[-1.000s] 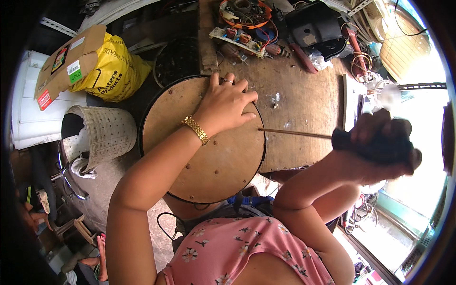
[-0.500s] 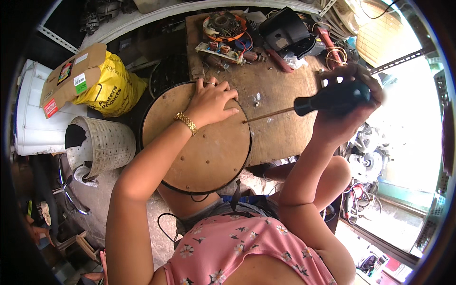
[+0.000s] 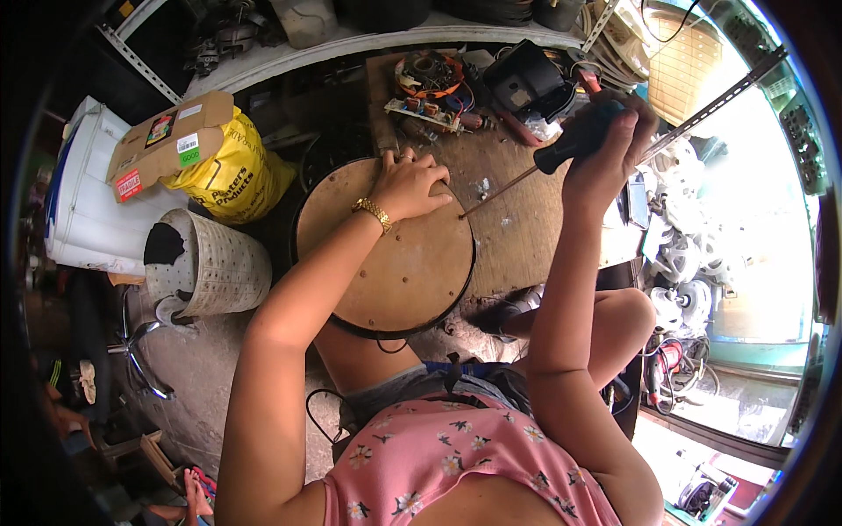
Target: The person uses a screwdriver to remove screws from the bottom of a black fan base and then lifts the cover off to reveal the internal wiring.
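A round tan wooden panel with a black rim (image 3: 408, 254) lies against my lap and the workbench edge, with several small screws in its face. My left hand (image 3: 408, 187) rests on its upper part, fingers spread and curled a little over the far rim. My right hand (image 3: 624, 145) is closed around the dark handle of a long screwdriver (image 3: 502, 192). The shaft slants down to the left, and its tip meets a screw near the panel's right rim. The back of the panel is hidden.
A wooden workbench (image 3: 517, 250) carries a circuit board (image 3: 425, 112), a copper-coil motor part (image 3: 428, 74) and a black plastic housing (image 3: 531, 81). Left stand a perforated white bin (image 3: 232, 267), a yellow bag (image 3: 250, 175) and a cardboard box (image 3: 171, 145). Metal parts (image 3: 684, 302) lie right.
My right hand and the screwdriver handle have shifted left and turned, while the tip stays at the same screw. The whole view has swung slightly; my left hand keeps its place.
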The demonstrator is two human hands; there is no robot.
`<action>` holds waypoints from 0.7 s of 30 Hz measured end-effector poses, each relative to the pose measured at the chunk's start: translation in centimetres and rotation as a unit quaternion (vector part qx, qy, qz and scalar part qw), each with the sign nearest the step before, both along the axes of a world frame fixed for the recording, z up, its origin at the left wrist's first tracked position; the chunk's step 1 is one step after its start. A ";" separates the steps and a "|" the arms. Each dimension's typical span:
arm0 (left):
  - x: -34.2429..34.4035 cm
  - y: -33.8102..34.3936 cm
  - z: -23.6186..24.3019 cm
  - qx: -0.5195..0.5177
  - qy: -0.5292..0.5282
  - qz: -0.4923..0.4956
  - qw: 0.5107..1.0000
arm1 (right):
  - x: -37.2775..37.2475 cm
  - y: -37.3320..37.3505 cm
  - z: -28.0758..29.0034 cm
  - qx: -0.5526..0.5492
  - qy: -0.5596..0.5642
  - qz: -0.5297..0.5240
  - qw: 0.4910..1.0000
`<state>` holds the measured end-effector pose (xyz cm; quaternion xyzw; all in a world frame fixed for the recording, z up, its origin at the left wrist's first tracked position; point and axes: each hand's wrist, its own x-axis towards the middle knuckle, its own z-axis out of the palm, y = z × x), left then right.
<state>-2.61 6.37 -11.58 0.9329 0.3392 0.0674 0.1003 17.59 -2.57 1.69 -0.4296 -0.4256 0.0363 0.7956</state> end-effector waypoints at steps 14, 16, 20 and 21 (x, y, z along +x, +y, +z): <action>0.5 0.0 0.0 -0.051 0.019 -0.023 0.998 | 0.0 -0.5 0.8 0.026 0.067 0.140 0.987; 0.9 -0.3 0.3 -0.072 0.018 -0.031 0.997 | 1.8 -0.2 0.4 0.035 0.094 0.285 0.953; 1.5 -1.2 2.2 -0.146 -0.098 -0.112 0.978 | 0.9 0.5 0.3 0.092 0.110 0.352 0.925; 2.3 -1.8 3.3 -0.205 -0.134 -0.124 0.962 | 0.0 0.2 0.2 0.104 0.065 0.280 0.952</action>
